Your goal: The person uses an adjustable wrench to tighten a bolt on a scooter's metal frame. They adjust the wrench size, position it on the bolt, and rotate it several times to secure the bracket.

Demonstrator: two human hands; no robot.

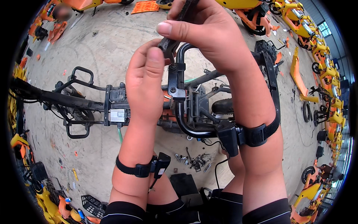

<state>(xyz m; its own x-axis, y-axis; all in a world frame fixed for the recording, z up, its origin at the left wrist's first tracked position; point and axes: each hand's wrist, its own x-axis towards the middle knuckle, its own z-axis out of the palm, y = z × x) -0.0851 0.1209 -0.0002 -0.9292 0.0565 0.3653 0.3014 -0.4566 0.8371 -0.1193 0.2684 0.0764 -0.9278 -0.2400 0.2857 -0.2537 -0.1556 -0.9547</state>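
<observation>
A stripped black scooter frame (203,76) stands across the floor in front of me, with a bent tubular loop (180,117) at its middle. Above that loop, my right hand (212,35) grips a dark, bar-shaped part (182,16), thumb along its side. My left hand (144,76) pinches the lower end of the same part between thumb and fingers. A black metal bracket (176,80) on the loop lies just below the fingers. Whether the bar touches this bracket I cannot tell. The bar's upper end runs out of the picture.
Small bolts and metal pieces (199,163) lie on the floor near my knees. An orange body panel (297,74) rests at the right. Yellow scooters (328,71) line the right side, and a black crate (93,206) sits at lower left.
</observation>
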